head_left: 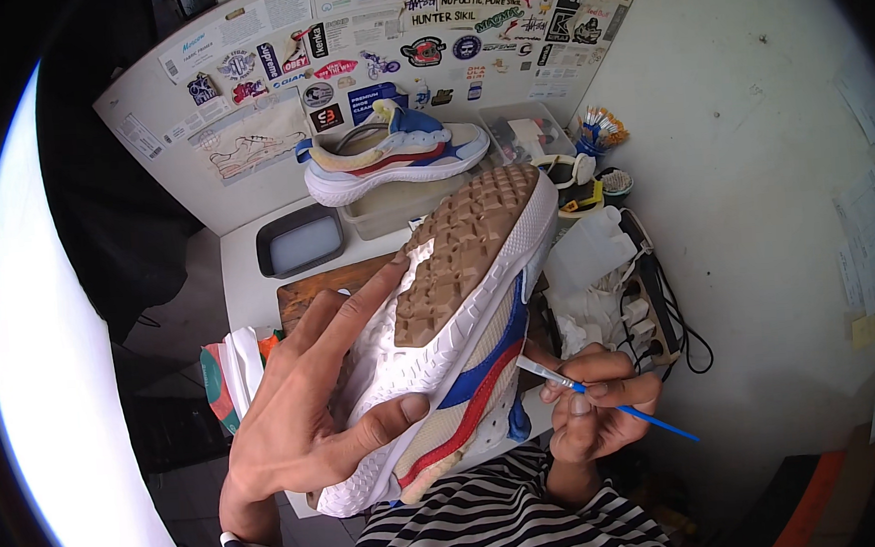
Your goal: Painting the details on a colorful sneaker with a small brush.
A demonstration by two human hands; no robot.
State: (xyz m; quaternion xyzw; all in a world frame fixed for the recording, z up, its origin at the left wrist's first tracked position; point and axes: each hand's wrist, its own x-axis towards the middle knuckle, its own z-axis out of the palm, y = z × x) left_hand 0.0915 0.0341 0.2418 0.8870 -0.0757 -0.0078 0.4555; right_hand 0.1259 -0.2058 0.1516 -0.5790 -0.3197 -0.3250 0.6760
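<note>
My left hand grips a sneaker turned on its side, its brown and white sole upward and its blue, red and cream upper facing right. My left thumb and fingers press on the white midsole and sole, and the shoe hides part of the grip. My right hand pinches a thin blue-handled flat brush. The pale bristles lie at the upper beside the red stripe; I cannot tell whether they touch it. A wooden board shows under the shoe.
Another sneaker rests on a translucent tub before a stickered back panel. A dark tray of milky liquid stands left. At right are a brush cup, a white bottle and a power strip with cables. A packet lies left.
</note>
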